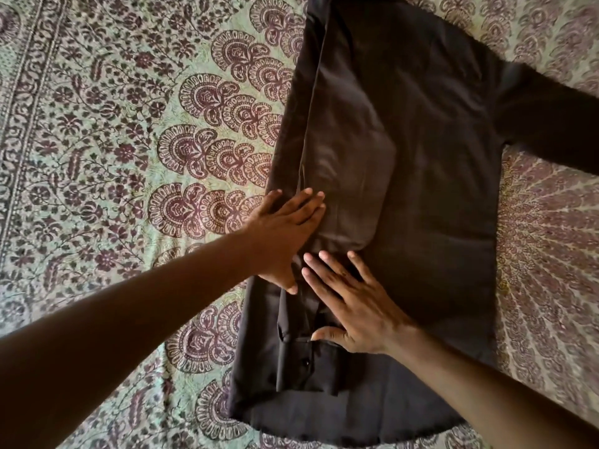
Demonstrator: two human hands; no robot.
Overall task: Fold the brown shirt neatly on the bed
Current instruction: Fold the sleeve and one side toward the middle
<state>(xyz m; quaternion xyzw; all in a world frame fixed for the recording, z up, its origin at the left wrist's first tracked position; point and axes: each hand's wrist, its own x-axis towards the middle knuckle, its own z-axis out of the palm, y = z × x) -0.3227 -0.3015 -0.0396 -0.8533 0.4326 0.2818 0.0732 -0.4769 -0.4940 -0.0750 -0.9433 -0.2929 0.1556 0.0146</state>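
Head view: dark brown fabric shirt lies flat, left side folded inward, cuffed sleeve laid along fold, other sleeve stretched right. Left hand and right hand press flat on fold, fingers spread, gripping nothing. Beneath: green-maroon paisley-print bedspread; nothing obstructs shirt.

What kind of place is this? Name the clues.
Probably a bedroom: a patterned bedspread covers the whole surface, and a brown shirt lies spread on it, pressed flat by the left hand and right hand.

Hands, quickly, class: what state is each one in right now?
Left hand: open, flat on the shirt, holding nothing.
Right hand: open, pressing the folded sleeve, holding nothing.
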